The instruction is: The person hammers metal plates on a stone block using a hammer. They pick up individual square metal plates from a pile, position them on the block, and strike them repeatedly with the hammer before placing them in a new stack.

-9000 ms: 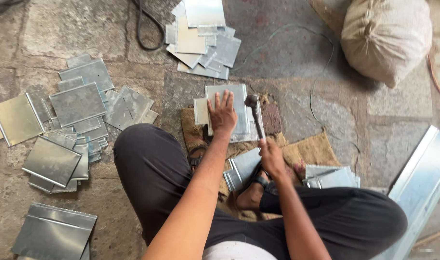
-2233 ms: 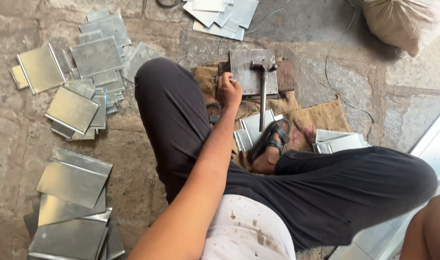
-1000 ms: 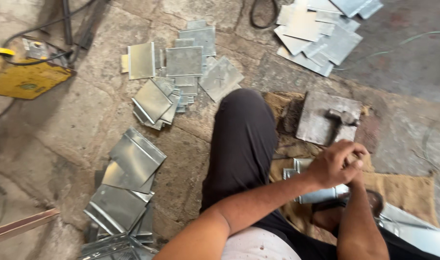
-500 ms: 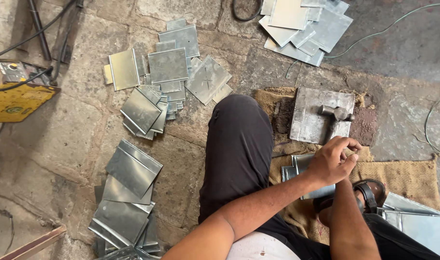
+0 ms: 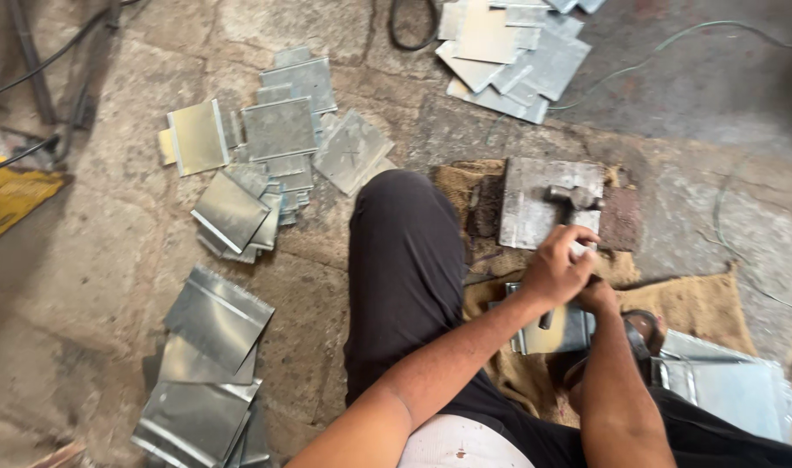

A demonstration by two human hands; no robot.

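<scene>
My left hand (image 5: 559, 267) is curled around the handle of a hammer (image 5: 574, 198), whose steel head rests on a flat metal plate (image 5: 528, 204) over burlap sacking (image 5: 699, 303). My right hand (image 5: 599, 297) sits just below and behind the left one and is mostly hidden, so what it grips cannot be made out. A small folded galvanised sheet (image 5: 562, 333) lies under both hands. My dark-trousered knee (image 5: 404, 251) rises to the left of them.
Piles of cut galvanised sheets lie on the stone floor: at the upper left (image 5: 270, 147), lower left (image 5: 209, 347), top (image 5: 508, 43) and lower right (image 5: 734, 390). A black cable (image 5: 406, 26) loops at the top. A yellow object (image 5: 10, 195) lies at the far left.
The view has swung back to the right towards the plate. My hands have stayed together at the hammer handle and shifted slightly lower, over the small folded sheet.
</scene>
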